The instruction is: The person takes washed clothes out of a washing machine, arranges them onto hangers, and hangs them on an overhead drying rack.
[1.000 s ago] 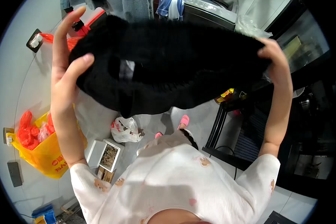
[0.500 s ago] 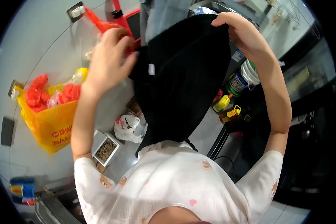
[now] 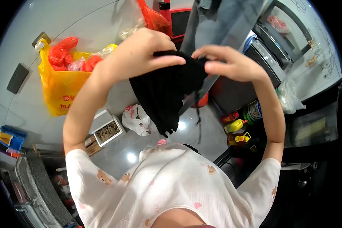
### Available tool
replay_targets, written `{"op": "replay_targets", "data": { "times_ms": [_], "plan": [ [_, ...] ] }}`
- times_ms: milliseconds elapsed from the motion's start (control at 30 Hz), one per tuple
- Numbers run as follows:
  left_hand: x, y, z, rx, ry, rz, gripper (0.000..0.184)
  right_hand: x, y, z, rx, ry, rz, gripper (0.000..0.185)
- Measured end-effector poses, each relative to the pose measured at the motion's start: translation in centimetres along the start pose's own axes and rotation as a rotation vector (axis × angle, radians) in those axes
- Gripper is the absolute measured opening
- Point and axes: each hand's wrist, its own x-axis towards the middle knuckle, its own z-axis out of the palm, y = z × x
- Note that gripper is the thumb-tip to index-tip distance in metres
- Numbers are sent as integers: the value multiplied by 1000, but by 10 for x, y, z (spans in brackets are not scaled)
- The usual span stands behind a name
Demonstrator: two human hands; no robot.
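A black garment [image 3: 159, 89] with a gathered upper edge hangs bunched in front of my chest, its lower end narrowing downward. My left hand [image 3: 150, 51] is closed on the upper left edge, with the thumb lying across the front and the other fingers behind the cloth. At the upper right edge, my right hand [image 3: 231, 64] pinches the cloth between thumb and fingers. A thin dark cord [image 3: 198, 117] dangles below the right side. Which kind of garment it is cannot be made out.
Blue-grey denim [image 3: 212, 32] hangs just beyond my hands. On the left wall hangs a yellow bag [image 3: 64, 89] holding red bags. A white foam box [image 3: 116, 131] and a white plastic bag [image 3: 136, 121] stand on the floor. Bottles, including a yellow one [image 3: 235, 126], stand right.
The garment has gone from spread wide to bunched and smaller. My hands have come closer together, the right one moving left and down. The view has shifted, with the denim showing more.
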Motion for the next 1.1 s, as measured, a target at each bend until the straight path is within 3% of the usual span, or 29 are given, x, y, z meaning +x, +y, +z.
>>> {"op": "replay_targets", "data": {
  "times_ms": [67,100,167,233,267,300,333,367,433,533,567,600,633,700,767,800,867,967,1000,1033,1067,1100],
  "plan": [
    [3,2,-19,-103,-45,-79,21,14,23,14,-192,-6,-228,48],
    [8,3,-31,-1,-110,-64,20,19,23,20,-344,-25,-302,51],
    [9,-5,-39,-124,-74,-121,21,25,17,36,-134,57,-292,48],
    [10,-7,-49,-272,-63,-327,27,32,16,43,141,146,-319,44],
    [12,-12,-54,-324,-35,-349,18,37,19,40,381,72,-178,37],
    [17,-7,-61,-375,-8,-369,11,40,16,37,426,55,-274,29],
    [20,7,-71,-346,45,-484,17,40,14,24,271,34,-279,26],
    [13,-11,-84,-244,-57,-504,16,39,15,6,116,16,-283,24],
    [14,3,-93,-116,-43,-513,18,36,20,-34,-207,64,-248,26],
    [-7,-29,-104,420,-344,-568,31,22,-18,-70,-390,113,-63,27],
    [-18,-34,-92,95,-240,-577,34,20,-24,-75,-463,190,-45,27],
    [-24,-32,-83,48,-303,-615,35,12,-30,-72,-499,419,-64,27],
    [-30,-29,-73,2,-366,-652,36,18,-41,-94,-570,148,-12,27],
    [-63,-39,-38,38,-375,-816,35,16,-91,-85,-434,56,153,18],
    [-96,-69,-5,-267,-403,-547,36,16,-100,-91,-479,-27,180,22],
    [-98,-65,1,-60,-325,-349,36,17,-102,-91,-485,-62,207,23],
    [-99,-62,1,309,-213,-34,34,17,-74,-98,-628,51,58,24],
    [-97,-65,-21,323,-203,-179,25,7,-63,-99,-665,-23,130,21],
    [-90,-67,-36,276,-188,-239,14,4,-53,-99,-659,-2,96,26],
    [-82,-64,-44,229,-71,-228,10,3,-51,-97,-643,-50,99,32],
    [-73,-65,-54,209,-34,-254,13,6,-32,-99,-694,-92,-115,32],
    [-65,-69,-63,192,3,-279,15,3,-33,-92,-726,-105,-68,33]
  ]
}}
